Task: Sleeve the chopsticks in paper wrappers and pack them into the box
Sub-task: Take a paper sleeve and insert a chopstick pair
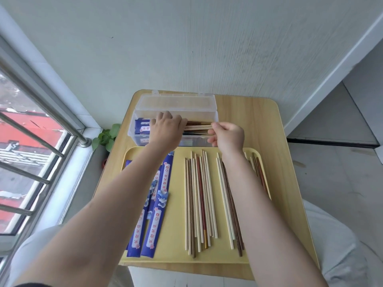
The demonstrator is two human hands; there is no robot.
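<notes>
- Your left hand [165,129] is curled over the sleeved set [143,126] at the left end of the clear box [176,104], at 12 o'clock on the table [269,141]; the fingertips are hidden, so the exact grip cannot be told.
- Your right hand [227,135] pinches the bare chopstick ends [199,127] that stick out toward 3 o'clock.
- The set sits over the box opening, apparently not yet lying flat inside.
- Risk: pull or push unevenly with the right hand and the sticks may slide out of the paper, or the wrapper may crumple.
- Risk: the box looks only just long enough, so tilted ends could catch on its right wall.
- The loose chopsticks [201,199] lie on the yellow tray [176,257] at 6 o'clock, directly under your right forearm; dropping your arm could scatter them.
- Empty blue wrappers [154,224] wait at 7 o'clock, under your left forearm, and could be swept off the same way.
</notes>
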